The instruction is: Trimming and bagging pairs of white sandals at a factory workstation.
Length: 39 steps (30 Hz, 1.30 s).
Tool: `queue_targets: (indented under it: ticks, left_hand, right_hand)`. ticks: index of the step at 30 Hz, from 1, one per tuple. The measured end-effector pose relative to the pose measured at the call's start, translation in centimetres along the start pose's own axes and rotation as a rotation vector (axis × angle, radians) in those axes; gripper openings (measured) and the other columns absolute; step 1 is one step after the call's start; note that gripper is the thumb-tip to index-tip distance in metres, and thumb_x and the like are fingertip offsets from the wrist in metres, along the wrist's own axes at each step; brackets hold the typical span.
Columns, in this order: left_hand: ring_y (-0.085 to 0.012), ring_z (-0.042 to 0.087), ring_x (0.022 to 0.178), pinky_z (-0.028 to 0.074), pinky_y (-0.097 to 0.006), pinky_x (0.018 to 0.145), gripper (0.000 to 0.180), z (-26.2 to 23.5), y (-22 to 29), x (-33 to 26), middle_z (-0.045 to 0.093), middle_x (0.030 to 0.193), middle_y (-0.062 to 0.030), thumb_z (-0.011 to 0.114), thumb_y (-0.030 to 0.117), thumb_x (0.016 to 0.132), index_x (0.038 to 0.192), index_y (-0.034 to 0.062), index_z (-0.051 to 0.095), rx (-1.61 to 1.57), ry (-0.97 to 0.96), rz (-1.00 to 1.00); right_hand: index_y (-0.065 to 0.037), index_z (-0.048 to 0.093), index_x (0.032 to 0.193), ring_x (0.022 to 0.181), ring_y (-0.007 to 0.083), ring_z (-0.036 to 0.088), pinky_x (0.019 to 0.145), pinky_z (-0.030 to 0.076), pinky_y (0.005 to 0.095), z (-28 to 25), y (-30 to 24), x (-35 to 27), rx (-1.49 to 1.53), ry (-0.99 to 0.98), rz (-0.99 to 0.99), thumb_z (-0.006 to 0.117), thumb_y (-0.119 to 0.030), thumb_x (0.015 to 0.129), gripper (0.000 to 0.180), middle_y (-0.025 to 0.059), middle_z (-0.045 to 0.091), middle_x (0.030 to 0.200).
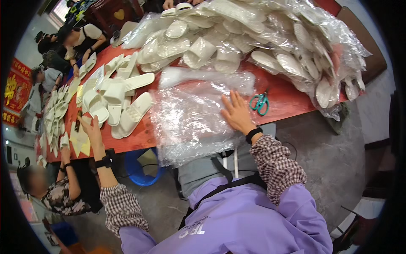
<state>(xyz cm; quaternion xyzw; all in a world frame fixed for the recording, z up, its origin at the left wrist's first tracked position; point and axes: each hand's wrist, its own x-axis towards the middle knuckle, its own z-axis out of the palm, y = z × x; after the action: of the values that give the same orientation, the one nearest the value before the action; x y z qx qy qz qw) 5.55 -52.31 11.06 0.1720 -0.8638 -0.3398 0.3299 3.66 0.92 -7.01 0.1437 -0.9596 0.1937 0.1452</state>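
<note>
1. While our right hand (pixel 237 113) lies flat and open, fingers spread, on the stack of clear crinkled plastic bags (pixel 190 118), that stack sits at the near edge of the long red wooden table (pixel 287 99) and droops over it toward our lap.
2. We reach our left hand (pixel 91 129) out to the left, fingers open and extended, its fingertips at the near end of a cream-white foam slipper (pixel 94 108); it grips nothing that we can see.
3. That slipper belongs to a loose cluster of cream-white foam slippers (pixel 122 101) lying soles up and soles down on the table, just left of the bag stack.
4. Just below our left hand, a few pale yellow paper cards (pixel 80 142) rest near the table's edge.
5. We wear a black wristband on each wrist, checked cuffs and a lilac top (pixel 245 220).
6. To the right of our right hand, a pair of teal-handled scissors (pixel 260 103) lies on the bare red surface, near the bags but apart from them.
7. Beyond the stack, a big heap of bagged white slippers in clear plastic (pixel 253 38) covers the far side of the table and spills off its right end.
8. Under the table, to the left of our knees, stands a blue plastic tub (pixel 141 171).
9. Further left, rows of white slippers (pixel 55 114) run along the table, where other people sit: 1 in a patterned top (pixel 63 197) close to our left elbow, others at the far end.
</note>
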Motion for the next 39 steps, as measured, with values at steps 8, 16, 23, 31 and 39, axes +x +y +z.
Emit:
queue_targets:
  ticks: [8,16,23,31,39]
  left_hand:
    - [-0.0396,0.035,0.135,0.027,-0.058,0.11,0.053,12.5,24.5,-19.4,0.047,0.139,-0.016,0.066,0.017,0.083,0.133,0.0056,0.052,0.091,-0.795,0.993]
    - [-0.0446,0.033,0.134,0.021,-0.069,0.106,0.053,14.2,10.1,-22.7,0.046,0.139,-0.0172,0.067,0.033,0.082,0.129,0.0137,0.054,0.585,-0.965,0.613]
    - [-0.0381,0.049,0.116,0.039,-0.053,0.095,0.04,14.6,14.5,-19.8,0.055,0.123,-0.0154,0.066,0.021,0.081,0.118,0.0065,0.058,0.463,-0.989,0.657]
    - [-0.0337,0.054,0.107,0.048,-0.047,0.084,0.053,22.5,13.1,-22.3,0.05,0.132,-0.0132,0.069,0.019,0.078,0.127,0.0099,0.053,0.336,-0.782,0.753]
    - [-0.0354,0.05,0.112,0.049,-0.05,0.083,0.063,22.6,11.7,-22.4,0.04,0.143,-0.0079,0.072,0.027,0.078,0.136,0.0197,0.048,0.342,-0.909,0.603]
  right_hand:
    - [-0.017,0.039,0.146,0.14,0.0422,0.025,0.112,0.026,0.0516,0.6,0.1,-0.9,0.004,0.026,0.01,0.054,-0.04,0.092,0.06,0.0251,0.025,0.153]
    - [-0.019,0.042,0.145,0.141,0.0395,0.025,0.114,0.023,0.0485,-0.7,0.6,-1.3,-0.014,0.015,0.039,0.054,-0.043,0.091,0.06,0.0218,0.027,0.153]
    - [-0.02,0.04,0.145,0.141,0.0392,0.025,0.113,0.024,0.0501,-0.6,1.5,-1.4,-0.005,0.012,0.054,0.055,-0.043,0.091,0.061,0.0209,0.027,0.153]
    - [-0.02,0.039,0.146,0.141,0.0403,0.024,0.113,0.023,0.05,0.1,0.3,-1.0,-0.024,-0.004,0.034,0.055,-0.044,0.091,0.062,0.023,0.026,0.153]
    - [-0.002,0.067,0.107,0.106,0.0342,0.062,0.092,0.047,0.039,-4.9,3.7,4.8,0.519,-0.009,0.093,0.062,-0.019,0.086,0.027,0.0201,0.065,0.11]
